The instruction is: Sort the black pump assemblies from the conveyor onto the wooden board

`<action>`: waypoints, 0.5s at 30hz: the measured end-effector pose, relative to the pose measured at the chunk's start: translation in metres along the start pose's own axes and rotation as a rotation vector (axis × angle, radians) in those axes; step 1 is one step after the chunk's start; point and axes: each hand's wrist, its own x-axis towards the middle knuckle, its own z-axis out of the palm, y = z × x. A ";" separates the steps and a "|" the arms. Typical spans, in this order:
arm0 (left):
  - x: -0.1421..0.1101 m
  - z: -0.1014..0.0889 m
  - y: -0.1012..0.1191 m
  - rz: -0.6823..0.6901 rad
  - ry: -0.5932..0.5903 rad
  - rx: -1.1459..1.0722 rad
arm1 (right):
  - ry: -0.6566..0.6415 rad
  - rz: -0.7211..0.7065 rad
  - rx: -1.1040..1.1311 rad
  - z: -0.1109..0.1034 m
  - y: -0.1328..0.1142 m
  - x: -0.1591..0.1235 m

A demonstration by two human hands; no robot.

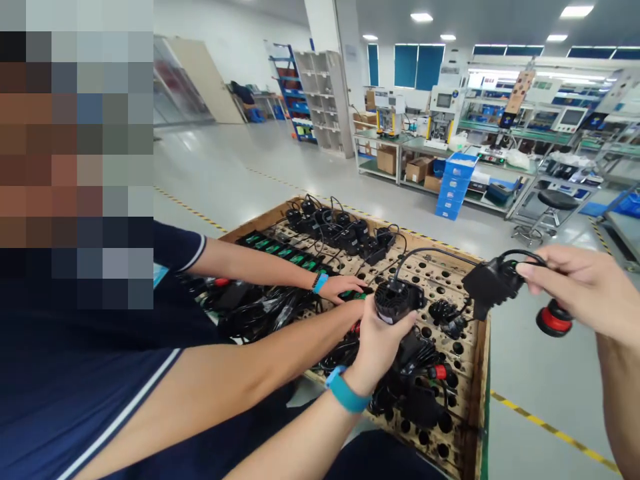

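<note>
My left hand, with a teal band at its wrist, grips a black round finned device above the perforated board. From the device's top a black cable arches right to a flat black box. At the far right, my right hand pinches looped black cable beside that box, clear of the board's edge. Below its fingers hangs a red-and-black round connector. Coiled black cables with a red-ringed connector lie below and right of my left hand.
A co-worker at the left reaches both arms over the board; one hand rests near green-marked black parts. More black devices stand at the back. A wooden rim borders the board. Stacked blue bins and a stool stand beyond.
</note>
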 end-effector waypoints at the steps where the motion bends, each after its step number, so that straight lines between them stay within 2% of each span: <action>1: 0.012 0.008 -0.007 0.016 0.025 0.009 | -0.007 -0.008 0.005 0.007 0.010 0.004; 5: 0.060 0.037 -0.028 0.083 0.161 0.108 | 0.129 -0.100 -0.128 0.034 0.048 0.020; 7: 0.082 0.049 -0.032 0.116 0.218 0.180 | 0.225 -0.111 -0.219 0.046 0.065 0.028; 9: 0.102 0.058 -0.030 0.146 0.241 0.232 | 0.244 -0.090 -0.304 0.058 0.079 0.032; 11: 0.120 0.064 -0.024 0.211 0.250 0.280 | 0.159 -0.053 -0.390 0.070 0.088 0.033; 15: 0.156 0.070 -0.002 0.378 0.286 0.324 | -0.111 -0.051 -0.447 0.098 0.089 0.021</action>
